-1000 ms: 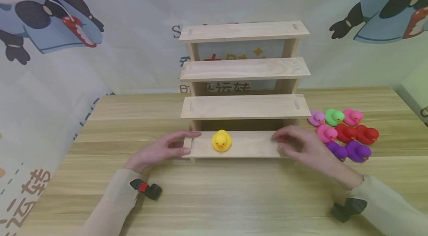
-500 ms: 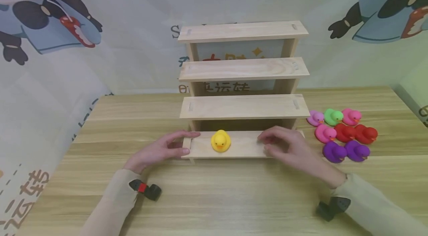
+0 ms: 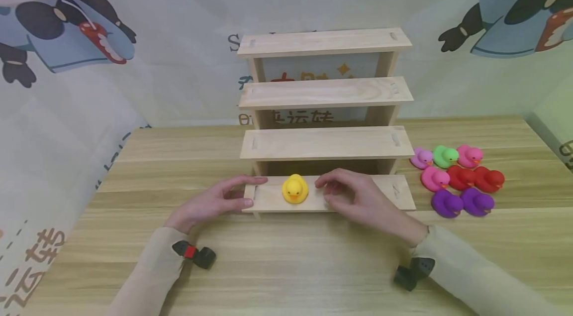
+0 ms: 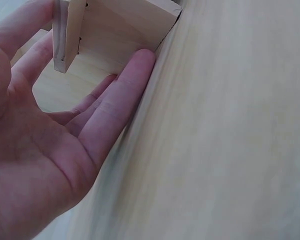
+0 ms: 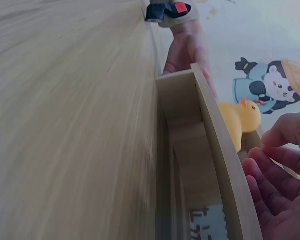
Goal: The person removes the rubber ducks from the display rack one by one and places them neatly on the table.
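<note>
A yellow rubber duck (image 3: 295,189) sits on the lowest step of the pale wooden stepped shelf (image 3: 327,143), left of the step's middle. My left hand (image 3: 210,203) rests at that step's left end, its fingers fairly straight. In the left wrist view, fingers of that hand (image 4: 117,102) lie against the side panel under the board, while others reach over its top. Just right of the duck, my right hand (image 3: 355,199) hovers close over the step with fingers loosely bent and nothing between them. The right wrist view shows its fingertips near the duck (image 5: 238,120).
On the wooden table (image 3: 268,266), right of the shelf, several rubber ducks stand in rows: light purple (image 3: 422,158), green (image 3: 445,156), pink (image 3: 435,178), red (image 3: 489,179) and dark purple (image 3: 447,203). A printed cloth (image 3: 179,57) hangs behind the table.
My right hand has slid left along the lowest step, from its right end to beside the yellow duck. The left hand and the duck have stayed in place.
</note>
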